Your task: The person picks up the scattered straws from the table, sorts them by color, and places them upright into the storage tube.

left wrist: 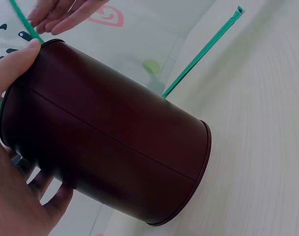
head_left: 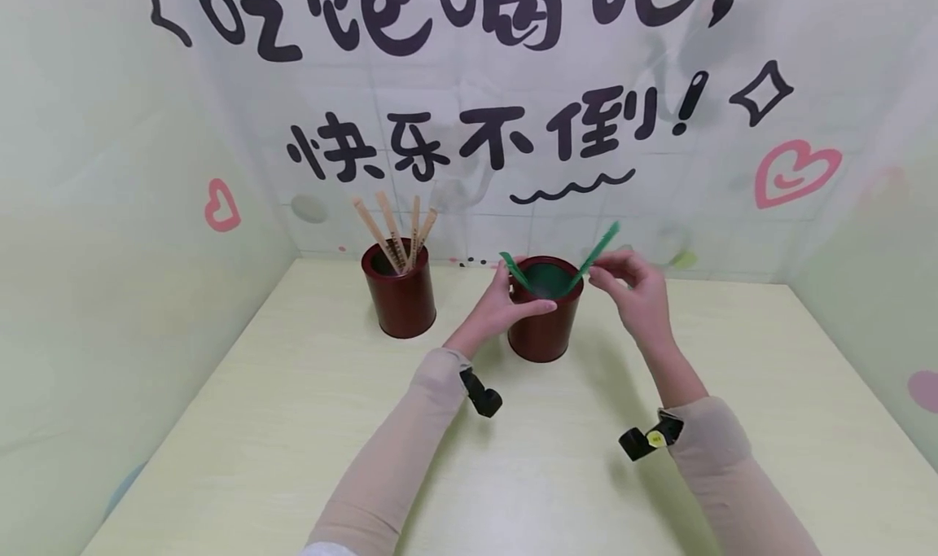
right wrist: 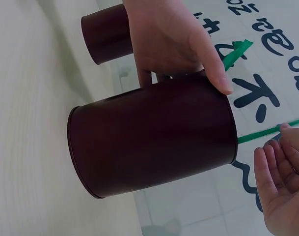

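Note:
A dark red cylindrical cup [head_left: 542,332] with a green inside stands at the table's back. My left hand [head_left: 493,310] grips it from the left, thumb across the rim and fingers round the far side. With thumb and forefinger my right hand [head_left: 643,294] pinches a slim green strip [head_left: 602,245] that slants up out of the cup; the other fingers are loosely bent. A second green strip [head_left: 515,269] leans at the cup's left rim. In the left wrist view another green length [left wrist: 203,54] shows beyond the cup; its lower end is hidden.
To the left stands a similar dark red cup [head_left: 403,304] with several printed wooden sticks [head_left: 396,234] in it. The pale table [head_left: 484,491] ends at a white backdrop [head_left: 440,222] with black writing, and pale side walls rise at both sides.

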The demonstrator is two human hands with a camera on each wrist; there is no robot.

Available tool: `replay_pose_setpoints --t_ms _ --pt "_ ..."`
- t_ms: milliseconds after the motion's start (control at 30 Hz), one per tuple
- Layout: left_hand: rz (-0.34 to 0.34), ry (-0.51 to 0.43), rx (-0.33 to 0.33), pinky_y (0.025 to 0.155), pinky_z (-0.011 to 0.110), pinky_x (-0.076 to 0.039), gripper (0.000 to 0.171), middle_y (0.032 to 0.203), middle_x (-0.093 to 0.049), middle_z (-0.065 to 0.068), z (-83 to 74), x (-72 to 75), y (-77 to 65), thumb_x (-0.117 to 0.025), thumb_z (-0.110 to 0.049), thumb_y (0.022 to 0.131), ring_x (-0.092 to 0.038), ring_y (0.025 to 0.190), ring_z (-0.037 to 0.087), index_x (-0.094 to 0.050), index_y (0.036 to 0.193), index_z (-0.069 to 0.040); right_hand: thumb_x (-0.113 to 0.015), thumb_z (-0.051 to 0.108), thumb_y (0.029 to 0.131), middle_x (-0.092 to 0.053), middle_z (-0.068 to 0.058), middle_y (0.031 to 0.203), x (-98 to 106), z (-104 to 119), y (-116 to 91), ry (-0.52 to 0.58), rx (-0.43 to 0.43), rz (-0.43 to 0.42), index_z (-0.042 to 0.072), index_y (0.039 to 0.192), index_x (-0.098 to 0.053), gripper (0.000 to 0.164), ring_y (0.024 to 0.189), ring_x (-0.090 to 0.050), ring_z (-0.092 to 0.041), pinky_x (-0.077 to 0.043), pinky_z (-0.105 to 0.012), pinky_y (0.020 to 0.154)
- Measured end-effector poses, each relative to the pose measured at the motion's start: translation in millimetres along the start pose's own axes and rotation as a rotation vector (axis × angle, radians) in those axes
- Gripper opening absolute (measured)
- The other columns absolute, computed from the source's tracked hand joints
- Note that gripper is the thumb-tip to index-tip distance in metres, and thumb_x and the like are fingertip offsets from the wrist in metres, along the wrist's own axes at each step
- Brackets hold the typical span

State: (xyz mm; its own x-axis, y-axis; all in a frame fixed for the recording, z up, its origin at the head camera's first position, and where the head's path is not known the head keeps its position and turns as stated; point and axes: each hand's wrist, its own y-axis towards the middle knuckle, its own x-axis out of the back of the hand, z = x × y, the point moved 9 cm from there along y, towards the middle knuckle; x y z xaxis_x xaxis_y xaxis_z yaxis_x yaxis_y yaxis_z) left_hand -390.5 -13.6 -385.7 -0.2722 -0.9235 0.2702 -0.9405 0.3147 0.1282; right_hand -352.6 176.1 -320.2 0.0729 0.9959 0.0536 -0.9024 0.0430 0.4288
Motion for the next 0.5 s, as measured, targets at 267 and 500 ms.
replay_pose_setpoints --t_ms 267,500 --pt "0.000 -0.017 -0.001 0.113 0.048 -0.040 0.085 0.144 -0.047 0.011 0.8 -0.8 0.2 -0.078 -0.020 0.086 -0.046 0.131 0.027 -0.024 0.151 -0.014 -0.068 0.004 0.093 -0.067 0.017 0.088 8 -16 -4 -0.052 -0.041 0.007 -0.015 0.108 -0.062 0.025 0.079 -0.066 0.003 -0.057 -0.015 0.077" --pt "0.010 -0.014 -0.014 0.109 0.046 -0.044 0.087 0.140 -0.048 0.013 1.2 -0.8 0.4 -0.078 -0.020 0.086 -0.048 0.126 0.026 -0.023 0.152 -0.011 -0.067 0.008 0.094 -0.070 0.013 0.088 39 -38 -12 0.022 -0.158 0.004 0.006 0.101 -0.067 0.007 0.080 -0.069 0.001 -0.057 -0.015 0.076"
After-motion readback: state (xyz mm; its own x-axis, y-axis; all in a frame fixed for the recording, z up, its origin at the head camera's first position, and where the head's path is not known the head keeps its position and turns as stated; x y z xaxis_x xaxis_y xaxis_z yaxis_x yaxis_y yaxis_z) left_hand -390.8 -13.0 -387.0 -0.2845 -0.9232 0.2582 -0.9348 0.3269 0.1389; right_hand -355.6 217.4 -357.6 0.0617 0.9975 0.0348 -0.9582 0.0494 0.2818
